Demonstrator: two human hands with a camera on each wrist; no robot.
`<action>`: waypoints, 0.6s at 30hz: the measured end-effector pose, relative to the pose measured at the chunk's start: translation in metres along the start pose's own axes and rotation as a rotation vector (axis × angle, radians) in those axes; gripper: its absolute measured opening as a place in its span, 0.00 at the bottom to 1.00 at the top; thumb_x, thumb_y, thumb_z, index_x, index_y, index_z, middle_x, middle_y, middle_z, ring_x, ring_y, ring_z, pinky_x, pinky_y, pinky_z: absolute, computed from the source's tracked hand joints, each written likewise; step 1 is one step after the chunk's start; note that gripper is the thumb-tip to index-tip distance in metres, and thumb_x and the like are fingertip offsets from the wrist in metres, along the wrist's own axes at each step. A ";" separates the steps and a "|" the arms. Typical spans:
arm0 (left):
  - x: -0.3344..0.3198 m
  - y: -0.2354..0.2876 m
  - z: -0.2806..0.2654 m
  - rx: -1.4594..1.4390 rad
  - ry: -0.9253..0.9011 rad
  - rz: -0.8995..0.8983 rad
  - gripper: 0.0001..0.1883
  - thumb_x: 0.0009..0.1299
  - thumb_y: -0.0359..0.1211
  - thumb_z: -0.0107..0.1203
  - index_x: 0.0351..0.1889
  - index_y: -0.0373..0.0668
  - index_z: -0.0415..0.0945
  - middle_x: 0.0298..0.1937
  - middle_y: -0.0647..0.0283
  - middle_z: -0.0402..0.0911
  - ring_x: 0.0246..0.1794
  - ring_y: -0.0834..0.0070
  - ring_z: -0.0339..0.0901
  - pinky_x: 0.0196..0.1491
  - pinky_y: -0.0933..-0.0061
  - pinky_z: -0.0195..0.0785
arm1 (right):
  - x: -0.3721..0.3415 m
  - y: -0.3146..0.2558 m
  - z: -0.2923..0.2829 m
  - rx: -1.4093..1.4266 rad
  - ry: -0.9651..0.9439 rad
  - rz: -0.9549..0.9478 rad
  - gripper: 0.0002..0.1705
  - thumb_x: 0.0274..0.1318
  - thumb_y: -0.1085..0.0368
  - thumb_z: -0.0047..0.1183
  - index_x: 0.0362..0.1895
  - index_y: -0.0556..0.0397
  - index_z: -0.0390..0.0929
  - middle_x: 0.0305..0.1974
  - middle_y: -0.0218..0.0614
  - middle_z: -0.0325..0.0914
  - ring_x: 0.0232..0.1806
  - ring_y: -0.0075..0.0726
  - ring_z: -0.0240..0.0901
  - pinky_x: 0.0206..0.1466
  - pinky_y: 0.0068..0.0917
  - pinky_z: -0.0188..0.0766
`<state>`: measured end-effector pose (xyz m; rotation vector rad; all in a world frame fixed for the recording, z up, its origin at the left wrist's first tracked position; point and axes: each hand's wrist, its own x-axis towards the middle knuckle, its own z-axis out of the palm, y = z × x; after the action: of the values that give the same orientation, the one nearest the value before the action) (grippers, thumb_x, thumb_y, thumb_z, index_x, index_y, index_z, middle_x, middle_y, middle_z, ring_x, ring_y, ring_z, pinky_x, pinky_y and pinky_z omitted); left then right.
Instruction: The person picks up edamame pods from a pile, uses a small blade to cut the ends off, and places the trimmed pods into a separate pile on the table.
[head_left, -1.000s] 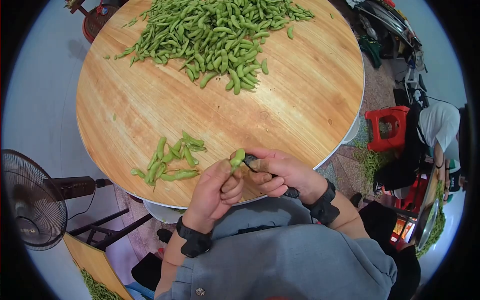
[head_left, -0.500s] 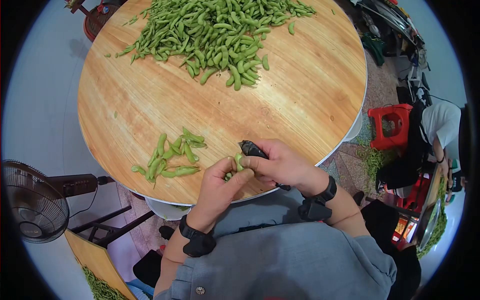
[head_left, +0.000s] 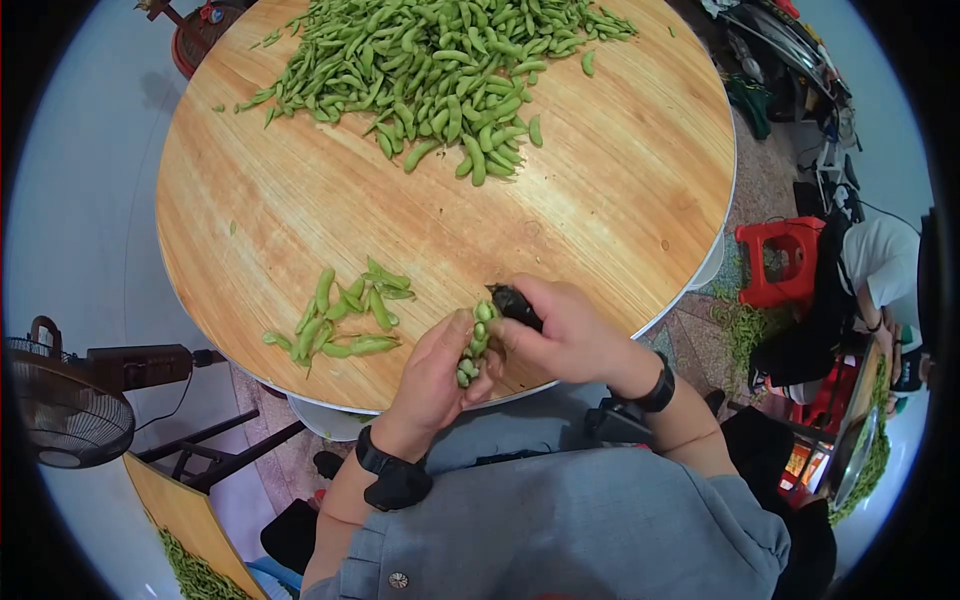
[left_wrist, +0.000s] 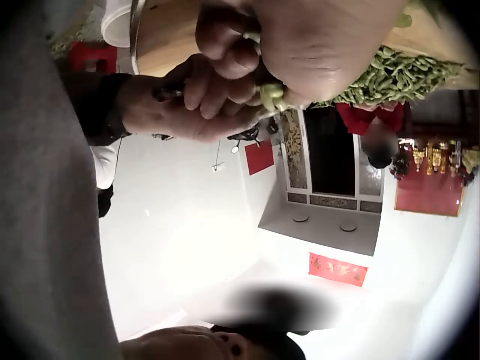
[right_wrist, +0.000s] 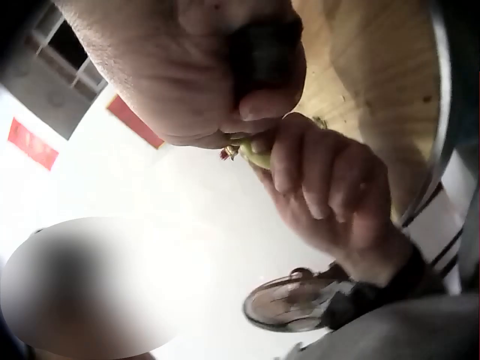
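My left hand [head_left: 432, 372] curls around several green soybeans [head_left: 478, 345], which show between its thumb and fingers over the front edge of the table. Close against them is my right hand [head_left: 570, 335], its thumb at the topmost bean. That hand also grips a black tool [head_left: 517, 308], whose dark end sticks out beyond the index finger; most of it is hidden in the palm. In the right wrist view a pale green pod [right_wrist: 256, 155] lies between the fingertips of both hands. Left of the hands, several soybean pods [head_left: 345, 310] lie in a small loose group.
A large heap of soybean pods [head_left: 430, 75] covers the far part of the round wooden table [head_left: 350, 200]. A fan [head_left: 70, 410] stands at the left. On the right are a red stool [head_left: 780, 260] and a seated person [head_left: 885, 250] beside another table with greens.
The left hand has turned so that several beans show in it. My right hand moved in against the left hand and shifted its hold on the black tool. The fan head has swung.
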<state>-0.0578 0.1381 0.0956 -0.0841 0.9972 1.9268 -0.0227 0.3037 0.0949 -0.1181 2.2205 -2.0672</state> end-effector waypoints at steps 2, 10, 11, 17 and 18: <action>0.003 -0.005 -0.003 0.148 0.061 0.029 0.18 0.72 0.47 0.41 0.33 0.41 0.68 0.18 0.69 0.66 0.12 0.86 0.55 0.14 0.86 0.46 | -0.003 -0.004 0.004 -0.516 0.078 -0.169 0.11 0.52 0.65 0.51 0.38 0.57 0.68 0.23 0.39 0.71 0.23 0.36 0.69 0.27 0.27 0.65; 0.002 -0.008 0.001 0.225 0.177 0.133 0.17 0.72 0.46 0.41 0.28 0.45 0.67 0.16 0.73 0.64 0.12 0.90 0.54 0.14 0.87 0.45 | 0.003 0.001 0.008 -0.163 -0.021 -0.081 0.12 0.51 0.65 0.52 0.38 0.56 0.68 0.23 0.39 0.70 0.24 0.34 0.69 0.28 0.28 0.64; 0.003 -0.008 0.001 0.189 0.202 0.150 0.17 0.72 0.46 0.41 0.27 0.45 0.66 0.16 0.73 0.63 0.12 0.90 0.54 0.14 0.87 0.45 | 0.004 0.004 0.012 -0.137 0.012 -0.053 0.12 0.51 0.65 0.52 0.38 0.56 0.67 0.23 0.37 0.70 0.24 0.32 0.68 0.27 0.27 0.64; 0.009 -0.008 -0.004 0.125 0.284 0.180 0.16 0.73 0.43 0.39 0.26 0.46 0.65 0.16 0.74 0.61 0.12 0.90 0.53 0.14 0.87 0.46 | 0.011 0.000 0.022 -0.340 0.099 -0.088 0.11 0.52 0.65 0.51 0.38 0.56 0.67 0.23 0.39 0.69 0.23 0.35 0.68 0.27 0.28 0.64; 0.010 -0.008 -0.005 0.143 0.291 0.189 0.15 0.73 0.43 0.39 0.27 0.46 0.65 0.16 0.75 0.60 0.12 0.90 0.53 0.14 0.87 0.46 | 0.011 -0.002 0.023 -0.393 0.115 -0.111 0.11 0.52 0.65 0.50 0.38 0.56 0.67 0.23 0.40 0.69 0.23 0.37 0.68 0.27 0.29 0.64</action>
<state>-0.0588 0.1433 0.0834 -0.1983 1.3757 2.0454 -0.0310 0.2792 0.0945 -0.1596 2.7237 -1.6951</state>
